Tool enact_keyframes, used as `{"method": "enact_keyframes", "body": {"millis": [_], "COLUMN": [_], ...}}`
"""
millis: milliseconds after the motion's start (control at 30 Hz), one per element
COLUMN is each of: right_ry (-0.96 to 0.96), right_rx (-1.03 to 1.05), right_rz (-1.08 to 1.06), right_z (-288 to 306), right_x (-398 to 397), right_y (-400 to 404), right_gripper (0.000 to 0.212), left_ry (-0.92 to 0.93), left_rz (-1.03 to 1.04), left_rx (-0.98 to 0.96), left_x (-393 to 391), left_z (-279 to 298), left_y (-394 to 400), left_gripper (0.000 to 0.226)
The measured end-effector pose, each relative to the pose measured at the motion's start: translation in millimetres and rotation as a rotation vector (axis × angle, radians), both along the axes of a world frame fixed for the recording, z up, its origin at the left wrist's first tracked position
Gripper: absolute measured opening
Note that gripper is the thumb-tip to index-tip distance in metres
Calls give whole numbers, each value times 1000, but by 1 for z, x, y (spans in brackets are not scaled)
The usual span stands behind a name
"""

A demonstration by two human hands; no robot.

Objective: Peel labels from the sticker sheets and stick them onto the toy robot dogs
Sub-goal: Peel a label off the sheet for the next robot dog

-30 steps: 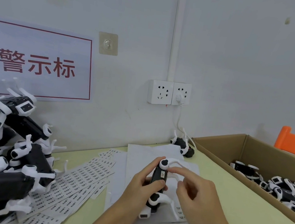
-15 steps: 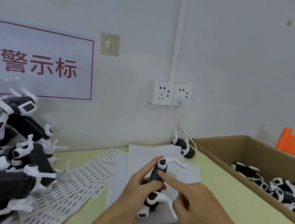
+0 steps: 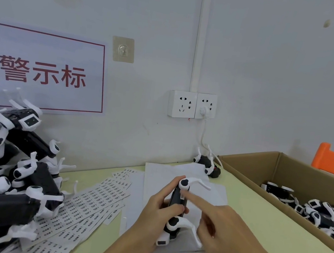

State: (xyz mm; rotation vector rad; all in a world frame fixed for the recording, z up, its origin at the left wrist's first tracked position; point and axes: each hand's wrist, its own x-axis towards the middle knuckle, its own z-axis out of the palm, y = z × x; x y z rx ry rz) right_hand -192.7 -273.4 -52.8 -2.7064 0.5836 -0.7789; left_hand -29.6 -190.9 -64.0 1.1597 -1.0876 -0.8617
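Pressing small label onto black-and-white plastic toy robot dog (image 3: pixel 178 203), left hand (image 3: pixel 158 207) fingers gripping it, right hand (image 3: pixel 218 225) forefinger extended, others curled. Next: likely boxing it.

Single head-worn wide-angle view; it looks forward and slightly down across the table (image 3: pixel 275 233) toward the wall (image 3: pixel 276 77); both hands sit close in the lower centre. The wall fills the upper half; no second view shares the scene.

Dog pile (image 3: pixel 11 177) left, cardboard box (image 3: pixel 278 185) right; bare table (image 3: pixel 256 220) between.
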Motion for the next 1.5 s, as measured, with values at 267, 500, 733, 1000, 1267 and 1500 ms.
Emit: {"method": "enact_keyframes", "body": {"millis": [267,500,733,1000,1267,1500], "right_ry": [35,49,-58,-388,-5,-414], "right_rx": [14,81,98,222,-76,496], "right_rz": [0,47,60,-58,-92,-74], "right_z": [0,-3,-7,6,-8,3], "right_x": [0,1,2,-2,10,5], "right_y": [3,-2,-7,0,10,-3], "right_gripper": [74,73,60,23,81,22], "left_ry": [19,74,232,353,431,413], "left_rz": [-11,-49,-97,38,121,150], "left_rx": [4,-3,18,13,-35,32], "left_x": [1,3,3,5,4,7], "left_z": [-1,-1,0,-3,-3,-4], "left_y": [0,0,-1,-3,-3,-7], "left_gripper": [56,56,59,63,65,38]}}
